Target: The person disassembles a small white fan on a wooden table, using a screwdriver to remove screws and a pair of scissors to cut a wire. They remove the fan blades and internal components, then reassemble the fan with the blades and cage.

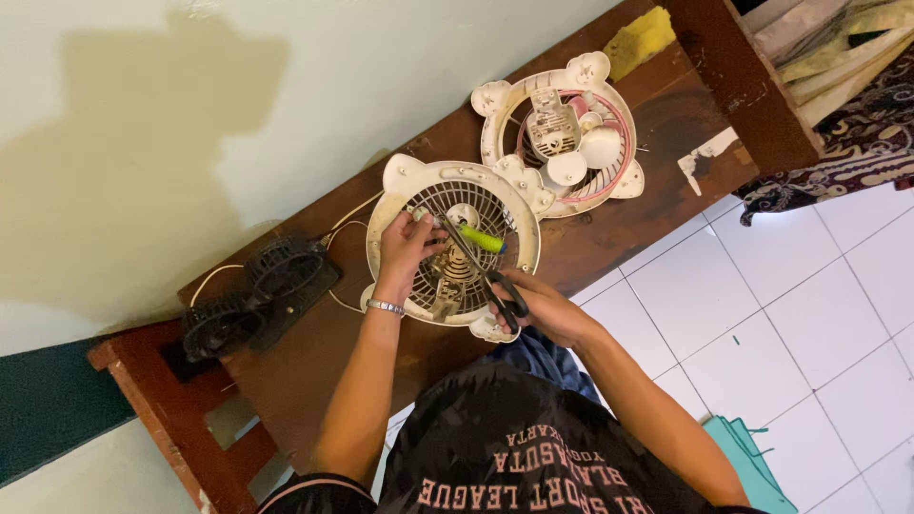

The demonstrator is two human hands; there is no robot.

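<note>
Right hand (541, 306) sits nearest the body, at the lower right rim of the round cream plastic fan housing with its slatted grille (455, 238), fingers closed through the black handles of a pair of metal-bladed scissors (486, 276); blades are angled up and left across the grille toward its hub. Left hand (405, 249), with a silver metal bracelet (386, 306) on its wrist, lies on the left part of the same housing, fingers curled and pinching something small at the blade tips, too small to name. A screwdriver with a yellow-green grip and blue collar (481, 240) lies on the grille just right of the hub, touching neither hand.

Step in hand, by my read: cutting or prying a small piece at the hub, left hand steadying. The next move would call for keeping the housing pinned flat and the blade tips clear of the left fingers

Left of the housing: two black round ribbed fan parts (257, 295) and a thin white cable (347, 221) running along the dark brown wooden bench (609, 243). Beyond the housing, up and right and touching its rim: a second cream fan shell with pink ring and white blades (562, 133). Farther past that, a yellow sponge (640, 40) at the bench end
</note>
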